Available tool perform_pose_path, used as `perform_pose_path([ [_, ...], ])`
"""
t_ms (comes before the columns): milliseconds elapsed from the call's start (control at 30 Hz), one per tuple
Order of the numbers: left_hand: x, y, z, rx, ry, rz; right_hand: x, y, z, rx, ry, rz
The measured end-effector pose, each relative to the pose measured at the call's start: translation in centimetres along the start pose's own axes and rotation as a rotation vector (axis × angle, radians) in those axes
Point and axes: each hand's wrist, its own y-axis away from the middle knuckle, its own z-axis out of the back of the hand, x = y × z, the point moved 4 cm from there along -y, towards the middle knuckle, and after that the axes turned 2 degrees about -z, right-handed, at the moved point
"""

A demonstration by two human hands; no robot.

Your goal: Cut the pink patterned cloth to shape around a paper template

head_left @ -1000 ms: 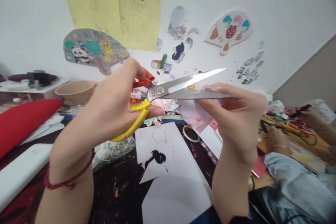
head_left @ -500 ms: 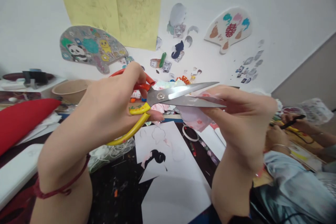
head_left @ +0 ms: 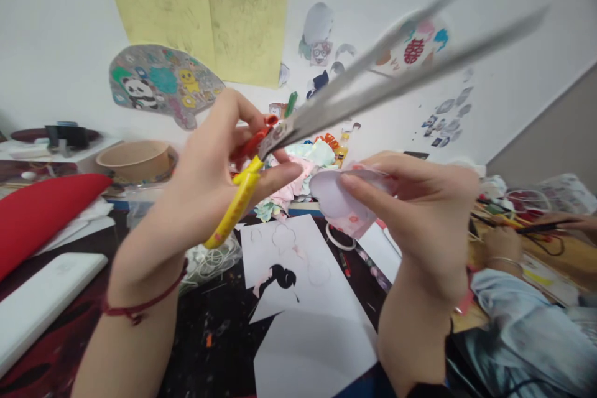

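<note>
My left hand is closed around the red and yellow handles of a pair of scissors. The blades are slightly parted, blurred, and point up to the right, away from the paper. Between the thumb and fingers of my right hand is a thin pale pink piece of paper with a rounded edge and small red flower marks. Below both hands lies a white sheet with faint pencil outlines and a black-haired cut-out figure on it.
Pastel paper scraps are heaped by the wall. A bowl, a red object and a white box stand at left. White string lies near my left wrist. A co-worker's hand is at right.
The scissors have swung up and away from the pink paper, their blades now pointing to the upper right. My left wrist has shifted right; my right hand still pinches the paper.
</note>
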Motion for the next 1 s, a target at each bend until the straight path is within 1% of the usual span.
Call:
perform_pose_path([
  [67,0.2,-0.1,-1.4,0.020,0.124,0.006,-0.2,-0.1,-0.3,0.031,-0.017,-0.011],
  [133,0.2,-0.1,-2.7,0.044,0.186,0.028,-0.4,-0.1,-0.6,0.056,-0.027,-0.012],
  [200,0.0,-0.1,-3.5,0.036,0.216,0.029,-0.6,-0.1,-0.8,0.076,-0.039,-0.009],
  [267,-0.1,0.1,-4.0,0.018,0.216,0.023,-0.7,-0.2,-1.0,0.091,-0.039,-0.011],
  [433,0.0,0.3,-4.3,-0.025,0.211,-0.004,-0.7,-0.3,-1.3,0.132,-0.011,-0.020],
  [533,0.2,0.3,-4.4,-0.044,0.213,-0.022,-0.9,-0.4,-1.3,0.152,-0.009,-0.059],
  [667,0.3,0.4,-4.4,-0.139,0.203,-0.013,-1.9,-0.5,-1.9,0.190,-0.107,-0.169],
  [733,0.3,0.5,-4.4,-0.184,0.201,-0.023,-2.5,-0.6,-2.4,0.197,-0.166,-0.194],
  [800,0.3,0.5,-4.5,-0.215,0.213,-0.034,-2.8,-0.7,-2.8,0.182,-0.216,-0.177],
  [900,0.4,0.5,-4.5,-0.238,0.246,-0.014,-3.0,-0.8,-3.3,0.147,-0.273,-0.128],
  [1000,0.6,0.5,-4.4,-0.264,0.260,-0.011,-2.9,-0.7,-3.4,0.092,-0.283,-0.092],
])
